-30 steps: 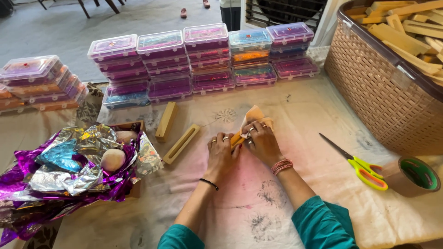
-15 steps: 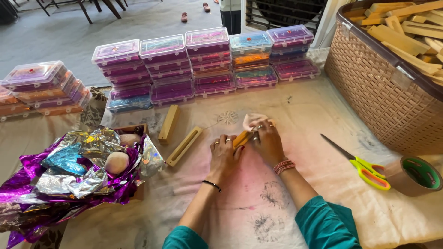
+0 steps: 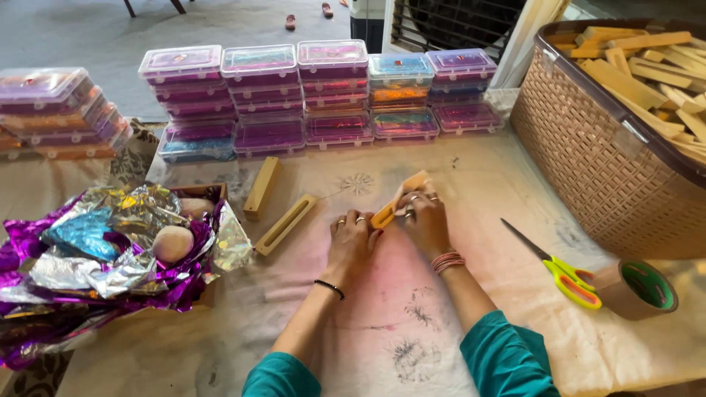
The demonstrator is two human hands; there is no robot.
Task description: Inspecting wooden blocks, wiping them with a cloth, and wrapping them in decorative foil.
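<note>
A cloth-covered table (image 3: 456, 184), pale and stained with pink and faint ink-like marks, fills the view, with grey floor beyond its far edge. At its middle both hands close on a small wooden piece (image 3: 401, 200), a flat tan bar with an orange end: the left hand (image 3: 351, 239) pinches the near, orange end between fingertips, and the right hand (image 3: 423, 220) curls over the far part, fingers bent around it. The piece looks light, stiff and dry, with squared edges that give a sure grip; I judge it best held by its long sides, as thin wood of this kind could snap if bent across the middle. Just left of the left hand lie two more wooden bars (image 3: 285, 224), one with a long slot cut through it. Further left sits a heap of crinkled foil (image 3: 95, 254), purple, silver and blue, soft and slippery-looking, with a smooth pale ball (image 3: 173, 243) nested in it. Right of the right hand lie scissors (image 3: 562, 272) with yellow and orange handles, then a tape roll (image 3: 636, 288). Beyond that stands a woven plastic basket (image 3: 588, 162) full of plain wooden bars. Ahead of both hands, clear lidded boxes (image 3: 331, 95) are stacked in rows.
</note>
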